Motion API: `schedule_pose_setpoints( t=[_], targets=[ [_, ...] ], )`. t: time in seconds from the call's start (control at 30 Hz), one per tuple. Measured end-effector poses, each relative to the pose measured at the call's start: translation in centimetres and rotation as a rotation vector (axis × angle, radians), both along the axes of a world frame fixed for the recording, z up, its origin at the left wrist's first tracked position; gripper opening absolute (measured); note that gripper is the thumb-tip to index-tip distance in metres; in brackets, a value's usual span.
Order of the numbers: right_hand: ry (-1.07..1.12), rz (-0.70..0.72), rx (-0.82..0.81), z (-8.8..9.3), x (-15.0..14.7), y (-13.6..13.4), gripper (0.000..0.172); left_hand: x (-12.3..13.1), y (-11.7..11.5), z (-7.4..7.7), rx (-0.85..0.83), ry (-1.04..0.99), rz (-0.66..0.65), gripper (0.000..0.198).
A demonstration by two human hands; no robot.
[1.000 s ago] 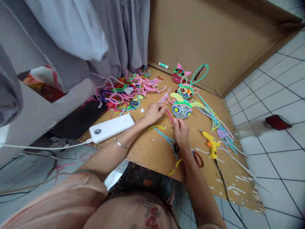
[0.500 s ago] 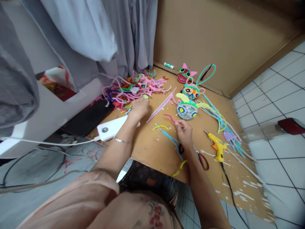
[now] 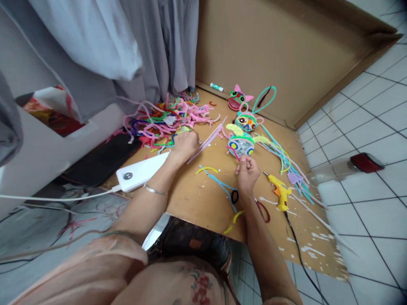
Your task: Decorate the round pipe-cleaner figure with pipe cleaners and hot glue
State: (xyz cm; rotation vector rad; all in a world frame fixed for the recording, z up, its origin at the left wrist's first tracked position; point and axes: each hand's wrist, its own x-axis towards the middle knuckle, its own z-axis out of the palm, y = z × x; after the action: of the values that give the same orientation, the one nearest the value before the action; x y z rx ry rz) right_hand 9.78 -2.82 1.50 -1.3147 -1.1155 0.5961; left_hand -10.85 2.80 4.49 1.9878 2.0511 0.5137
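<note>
Pinched in my right hand (image 3: pixel 247 174) is a short magenta pipe cleaner (image 3: pixel 233 151), its free end sticking up and left in front of a round clear craft head (image 3: pixel 241 146) with blue and yellow eyes. My left hand (image 3: pixel 187 146) is closed beside the near edge of a tangled pile of pipe cleaners (image 3: pixel 162 120), mostly pink; its fingertips are turned away, so what they hold is hidden. Lilac pipe cleaners (image 3: pixel 208 142) lie just right of it. Between my hands are a yellow piece (image 3: pixel 206 170) and blue pipe cleaners (image 3: pixel 219 182).
A yellow glue gun (image 3: pixel 280 192) with a black cord lies right of my right hand, near red-handled scissors (image 3: pixel 263 211). A white power bank (image 3: pixel 140 171) sits under my left forearm. Two more craft heads (image 3: pixel 247 122) and a glue stick (image 3: pixel 216 87) are at the back.
My right hand has moved slightly up with the magenta pipe cleaner, which now overlaps the clear head. My left hand stays closed by the pile. The whole view has shifted a little.
</note>
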Motion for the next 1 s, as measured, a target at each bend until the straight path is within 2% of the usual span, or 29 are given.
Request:
schedule_pose_setpoints(
  t=[0.13, 0.37, 0.63, 0.7, 0.77, 0.87, 0.93, 1.0],
  targets=[
    [-0.010, -0.040, 0.020, 0.3, 0.1, 0.0, 0.032, 1.4, -0.8, 0.8, 0.030, 0.045, -0.031, 0.032],
    [0.021, -0.033, 0.015, 0.1, 0.3, 0.2, 0.033, 1.9, -0.9, 0.2, 0.054, 0.015, -0.069, 0.031],
    [0.034, 0.025, 0.008, 0.0, 0.2, 0.1, 0.029, 2.1, -1.1, 0.5, 0.034, -0.046, -0.113, 0.030],
    [0.018, 0.057, -0.003, -0.1, 0.1, 0.0, 0.029, 2.3, -1.2, 0.5, 0.107, -0.066, -0.100, 0.031],
    [-0.003, 0.086, -0.023, -0.2, 0.0, -0.1, 0.029, 2.7, -1.4, 0.3, 0.270, -0.143, -0.117, 0.032],
    [-0.032, 0.138, -0.040, -0.4, 0.0, -0.1, 0.030, 3.6, -1.4, -0.5, 0.486, -0.246, -0.314, 0.032],
    [-0.025, 0.175, -0.033, -0.4, -0.1, -0.2, 0.029, 4.1, -1.2, -1.3, 0.502, -0.240, -0.513, 0.031],
    [0.012, 0.196, -0.024, -0.4, -0.1, -0.1, 0.028, 4.4, -0.8, -2.1, 0.432, -0.207, -0.637, 0.029]
  ],
)
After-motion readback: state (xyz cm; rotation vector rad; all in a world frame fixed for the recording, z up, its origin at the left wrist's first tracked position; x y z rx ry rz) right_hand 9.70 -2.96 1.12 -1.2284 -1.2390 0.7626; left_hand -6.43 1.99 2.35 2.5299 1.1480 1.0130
